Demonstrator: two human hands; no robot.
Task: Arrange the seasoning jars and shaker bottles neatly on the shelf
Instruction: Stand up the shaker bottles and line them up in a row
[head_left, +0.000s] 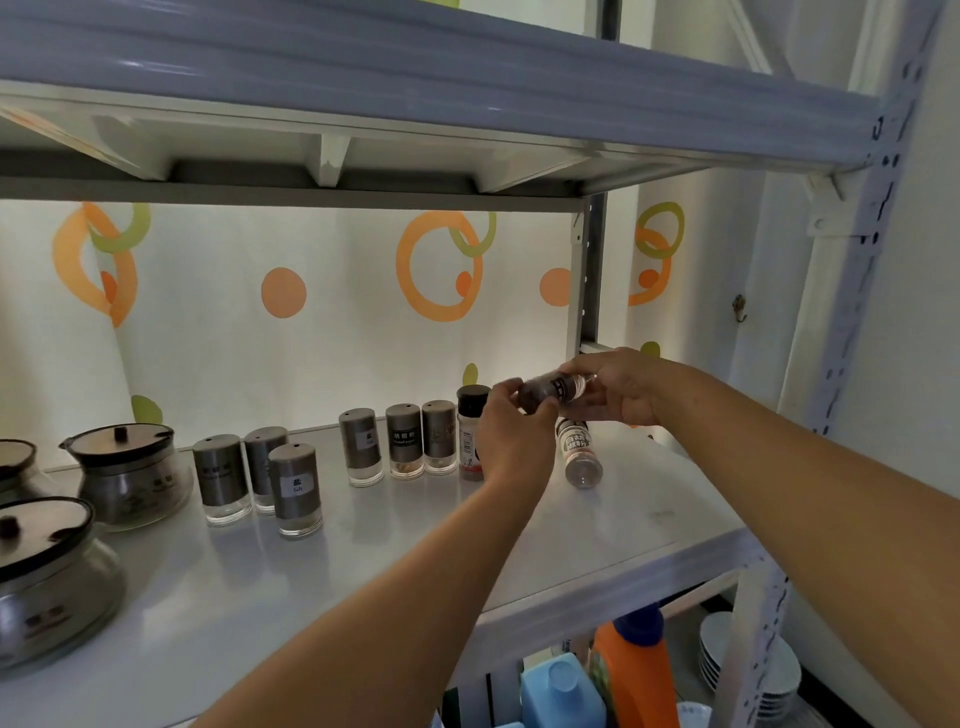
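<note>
- both hands meet above the back right of the white shelf (363, 545), sharing one small spice bottle (553, 391) that is held on its side in the air and looks blurred.
- the left hand (511, 418) has its fingers curled round the bottle's dark cap end.
- the right hand (626, 387) grips the other end, with fingers and thumb bent round it.
- just below them a second spice bottle (581, 454) lies on its side on the shelf, clear base toward the camera.
- an upright dark-capped bottle (471, 426) stands partly behind the left hand, just beside a row of three grey shakers (404, 441).
- further left, a loose cluster of three shakers (296, 488) stands nearer the front.
- at the far left sit round glass seasoning jars (127, 473) with dark-rimmed lids.
- on the level below are an orange detergent bottle (636, 670), a blue bottle (561, 691) and stacked white plates (748, 670).
</note>
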